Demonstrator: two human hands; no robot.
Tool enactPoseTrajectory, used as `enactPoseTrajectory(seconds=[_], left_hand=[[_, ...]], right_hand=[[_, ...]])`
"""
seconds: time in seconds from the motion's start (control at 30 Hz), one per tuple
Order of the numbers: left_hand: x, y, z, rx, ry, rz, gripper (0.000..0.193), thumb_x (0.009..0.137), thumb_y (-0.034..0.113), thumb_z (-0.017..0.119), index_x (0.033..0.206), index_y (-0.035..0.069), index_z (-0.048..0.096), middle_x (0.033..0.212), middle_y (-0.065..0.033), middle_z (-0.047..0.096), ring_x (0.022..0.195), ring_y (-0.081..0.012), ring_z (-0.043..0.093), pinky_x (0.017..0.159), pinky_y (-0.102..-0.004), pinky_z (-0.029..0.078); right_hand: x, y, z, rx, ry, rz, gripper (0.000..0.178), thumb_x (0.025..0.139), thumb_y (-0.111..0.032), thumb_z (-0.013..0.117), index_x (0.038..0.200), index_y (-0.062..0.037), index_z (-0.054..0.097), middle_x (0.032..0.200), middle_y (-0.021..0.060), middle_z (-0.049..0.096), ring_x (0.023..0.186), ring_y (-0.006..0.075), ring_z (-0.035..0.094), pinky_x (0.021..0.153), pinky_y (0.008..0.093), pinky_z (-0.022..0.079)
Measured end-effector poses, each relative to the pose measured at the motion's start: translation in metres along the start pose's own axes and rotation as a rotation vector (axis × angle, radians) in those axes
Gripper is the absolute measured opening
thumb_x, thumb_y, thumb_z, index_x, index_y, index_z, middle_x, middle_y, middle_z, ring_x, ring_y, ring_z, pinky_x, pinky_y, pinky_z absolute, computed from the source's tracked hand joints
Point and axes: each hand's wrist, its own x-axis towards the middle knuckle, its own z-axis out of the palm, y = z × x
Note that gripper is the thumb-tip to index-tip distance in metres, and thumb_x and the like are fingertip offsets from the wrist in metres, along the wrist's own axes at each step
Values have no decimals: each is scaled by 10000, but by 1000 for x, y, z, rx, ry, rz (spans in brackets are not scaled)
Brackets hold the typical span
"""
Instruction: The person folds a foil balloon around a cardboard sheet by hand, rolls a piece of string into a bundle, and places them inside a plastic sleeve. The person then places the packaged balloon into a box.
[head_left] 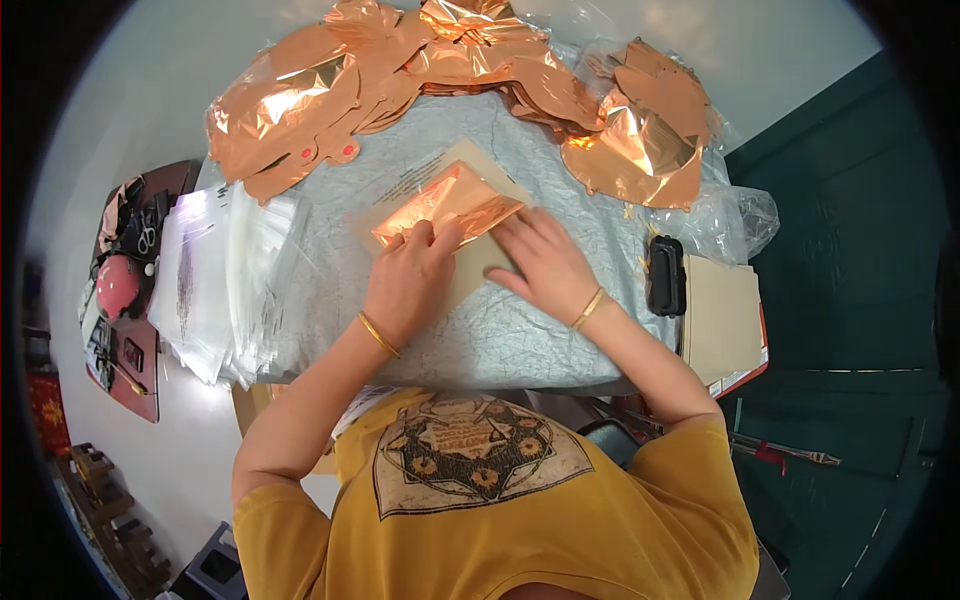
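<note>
A folded copper-coloured foil balloon lies in the middle of the table, on top of a beige card. Beside the balloon's far left edge shows a clear plastic bag with print. My left hand has its fingers curled at the balloon's near left edge, gripping it. At the right end of the balloon, my right hand lies flat with its fingers stretched out and the thumb apart. Its fingertips touch the balloon's corner and the card.
Piles of flat copper foil balloons arch along the table's far side. Clear plastic bags are stacked on the left. A black case, beige cards and crumpled clear plastic sit at the right. Grey-blue sheeting covers the table.
</note>
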Motion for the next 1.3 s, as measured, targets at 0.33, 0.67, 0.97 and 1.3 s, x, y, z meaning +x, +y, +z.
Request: enactPoseTrajectory(seconds=[0.33,0.67,0.97,1.3], left_hand=[[-6,1,1,36,-47,130,274,854,226,652,1089,122,557,956,-118,561,946,-316,605,817,-436,510],[-16,9,10,251,-100,204,349,894,322,605,1129,67,569,1110,-221,512,1226,-419,439,1035,-556,336],[-33,12,17,-54,61,-8,307,915,268,601,1158,81,577,1259,-218,427,1375,-496,279,1118,-614,230],[-45,18,-2,-43,-65,63,417,924,259,604,1266,31,533,1363,-219,427,1414,-438,288,1149,-545,245]], right_hand=[[-13,-11,-18,117,-46,-34,433,875,-301,689,1222,-52,612,1333,130,567,1267,316,508,1071,409,426],[-11,6,-21,106,139,77,282,843,-150,709,1110,-79,655,1206,95,616,1098,298,588,926,392,496],[-9,8,-7,111,65,116,259,847,-182,717,1099,-131,681,1307,103,571,1248,335,524,1019,436,444],[-8,16,-9,195,-57,196,246,856,-160,717,1100,-143,687,1443,113,513,1362,347,447,1088,433,382]])
